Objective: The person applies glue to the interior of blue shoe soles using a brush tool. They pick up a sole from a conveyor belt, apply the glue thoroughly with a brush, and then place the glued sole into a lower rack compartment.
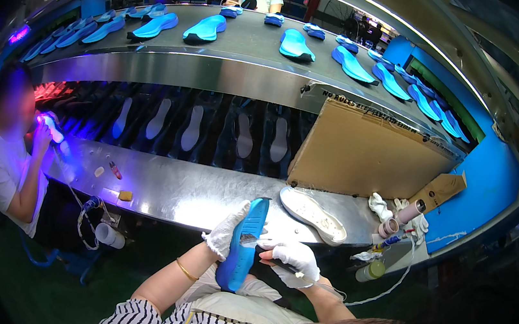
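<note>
A blue shoe sole (pixel 238 264) is held tilted up in front of my lap. My left hand (pixel 225 232), in a white glove, is closed around its left edge. My right hand (pixel 297 258), in a white glove with bare fingertips, grips a slim dark-handled brush (pixel 282 266) with a thin tube at its rear end. The brush's pale tip meets the sole's inner face near the middle, where a greyish patch shows. Beyond my right hand, a white sole-shaped piece (pixel 312 216) lies on the metal bench (pixel 192 183).
A cardboard sheet (pixel 364 152) leans at the bench's back right, near white cloths (pixel 380 207) and pink cups (pixel 410 211). Blue soles (pixel 206 28) line the upper conveyor (pixel 249 37); dark shoe uppers (pixel 192 129) stand below. At left, a co-worker (pixel 13 164) holds a lit piece.
</note>
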The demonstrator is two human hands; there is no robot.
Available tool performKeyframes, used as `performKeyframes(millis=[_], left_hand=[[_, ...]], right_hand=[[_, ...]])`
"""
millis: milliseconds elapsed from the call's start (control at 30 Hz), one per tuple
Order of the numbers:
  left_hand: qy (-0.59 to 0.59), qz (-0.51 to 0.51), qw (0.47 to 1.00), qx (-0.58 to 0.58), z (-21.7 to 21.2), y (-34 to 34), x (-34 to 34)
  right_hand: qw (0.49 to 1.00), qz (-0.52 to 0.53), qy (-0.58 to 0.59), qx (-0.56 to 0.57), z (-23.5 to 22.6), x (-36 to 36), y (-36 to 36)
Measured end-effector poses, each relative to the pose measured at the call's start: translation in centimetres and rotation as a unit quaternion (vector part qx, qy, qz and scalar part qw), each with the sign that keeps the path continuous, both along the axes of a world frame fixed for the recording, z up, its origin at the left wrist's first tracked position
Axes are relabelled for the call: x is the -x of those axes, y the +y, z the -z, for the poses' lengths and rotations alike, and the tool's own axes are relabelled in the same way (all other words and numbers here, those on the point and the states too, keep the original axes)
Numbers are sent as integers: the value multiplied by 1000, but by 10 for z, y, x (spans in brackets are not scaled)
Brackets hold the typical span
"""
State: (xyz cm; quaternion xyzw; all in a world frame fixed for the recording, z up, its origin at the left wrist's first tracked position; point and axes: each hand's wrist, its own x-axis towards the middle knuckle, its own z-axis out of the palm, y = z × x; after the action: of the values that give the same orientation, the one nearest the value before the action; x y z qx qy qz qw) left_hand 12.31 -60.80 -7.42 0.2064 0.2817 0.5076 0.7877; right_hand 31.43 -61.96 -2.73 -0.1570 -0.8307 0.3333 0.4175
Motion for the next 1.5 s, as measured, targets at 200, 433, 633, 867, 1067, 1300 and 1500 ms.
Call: performKeyframes(millis=[200, 433, 633, 867, 1067, 1300, 1500], left_hand=[[256, -67, 958, -109, -5, 7, 7], [454, -118, 851, -237, -28, 5, 7], [504, -97, 829, -224, -36, 8, 6], [505, -110, 823, -235, -39, 5, 3], [528, -197, 762, -318, -47, 7, 0], [573, -338, 698, -265, -30, 27, 33], [107, -193, 961, -167, -10, 16, 48]], right_hand=[[978, -15, -31, 206, -5, 0, -3], [1000, 8, -30, 5, -3, 2, 5], [999, 25, -25, -19, 5, -5, 5], [995, 66, 12, -73, 9, -3, 3], [996, 90, 22, -17, 21, -4, -1], [991, 102, 82, 14, 8, -13, -11], [985, 73, 134, 81, 15, -13, -3]])
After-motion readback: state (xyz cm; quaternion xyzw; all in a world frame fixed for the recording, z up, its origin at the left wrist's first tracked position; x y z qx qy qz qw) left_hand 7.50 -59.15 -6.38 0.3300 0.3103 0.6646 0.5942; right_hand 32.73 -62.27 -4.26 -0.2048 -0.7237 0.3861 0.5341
